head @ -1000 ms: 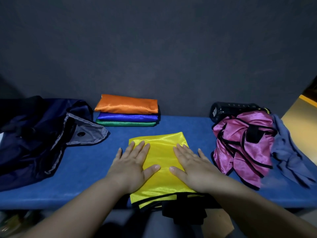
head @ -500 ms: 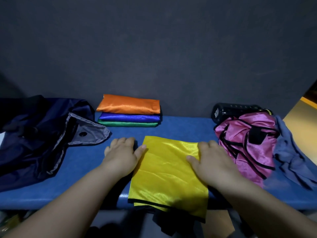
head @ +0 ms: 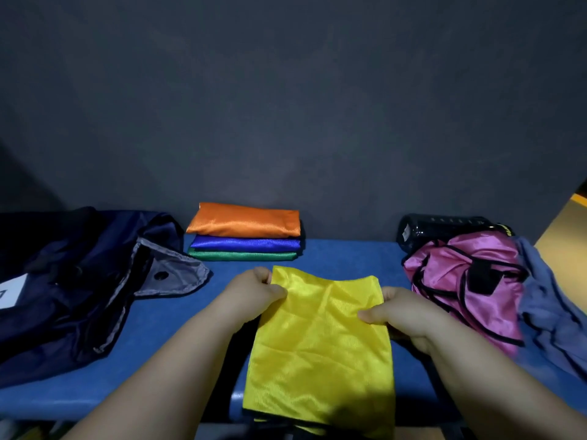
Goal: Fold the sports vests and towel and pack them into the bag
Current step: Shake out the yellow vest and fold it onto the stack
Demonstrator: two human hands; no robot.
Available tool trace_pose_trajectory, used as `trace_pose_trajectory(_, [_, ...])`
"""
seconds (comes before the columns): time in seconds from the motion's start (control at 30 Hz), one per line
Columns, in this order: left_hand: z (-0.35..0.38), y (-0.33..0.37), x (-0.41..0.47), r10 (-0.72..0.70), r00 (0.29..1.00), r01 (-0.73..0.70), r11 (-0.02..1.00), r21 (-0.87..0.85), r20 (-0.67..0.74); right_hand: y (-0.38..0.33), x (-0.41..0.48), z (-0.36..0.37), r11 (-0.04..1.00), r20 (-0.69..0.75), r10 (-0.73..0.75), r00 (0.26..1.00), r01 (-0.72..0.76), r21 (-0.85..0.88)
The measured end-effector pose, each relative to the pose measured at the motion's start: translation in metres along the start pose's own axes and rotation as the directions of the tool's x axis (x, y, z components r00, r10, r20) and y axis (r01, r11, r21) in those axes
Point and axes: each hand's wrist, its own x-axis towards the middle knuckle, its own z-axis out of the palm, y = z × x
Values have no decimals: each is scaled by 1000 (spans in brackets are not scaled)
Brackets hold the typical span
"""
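Yellow vest [head: 320, 338] spans between left hand [head: 257, 289]; right hand [head: 401, 309] grip.

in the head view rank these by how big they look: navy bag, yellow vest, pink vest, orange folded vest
1. navy bag, though the left edge cuts it off
2. yellow vest, nearest the camera, so likely inflated
3. pink vest, crumpled
4. orange folded vest, farthest back

The near vest [head: 320, 344] was plain yellow. The far stack ran orange [head: 244, 220], blue [head: 246, 242], green [head: 243, 256]. The right vest [head: 470, 281] was pink with black trim, the bag [head: 63, 281] navy, the tabletop [head: 343, 252] blue.
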Motion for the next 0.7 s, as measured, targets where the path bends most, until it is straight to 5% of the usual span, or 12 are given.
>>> trace_pose_trajectory(0.13, [-4,17,0,41,998,-53,953,-298,-46,-13,-1,-8,953,73,-52,996,27,303])
trace_pose_trajectory(0.27, [-8,47,2,126,978,-187,883,-431,-168,-41,-8,-16,859,-119,-308,944,330,391])
trace_pose_trajectory(0.43, [-34,97,-14,440,858,-510,675,-533,-265,-72,-30,-36,593,-346,-653,674,739,321])
trace_pose_trajectory(0.53, [-47,98,-31,571,789,-603,645,-469,-229,-73,-49,-50,508,-275,-802,530,848,152])
trace_pose_trajectory(0.6, [-48,80,-38,582,800,-587,712,-384,-144,-66,-58,-55,531,-150,-829,540,842,94])
trace_pose_trajectory(0.7, [-35,37,-42,493,863,-464,860,-213,111,-39,-59,-53,669,83,-738,670,742,-38])
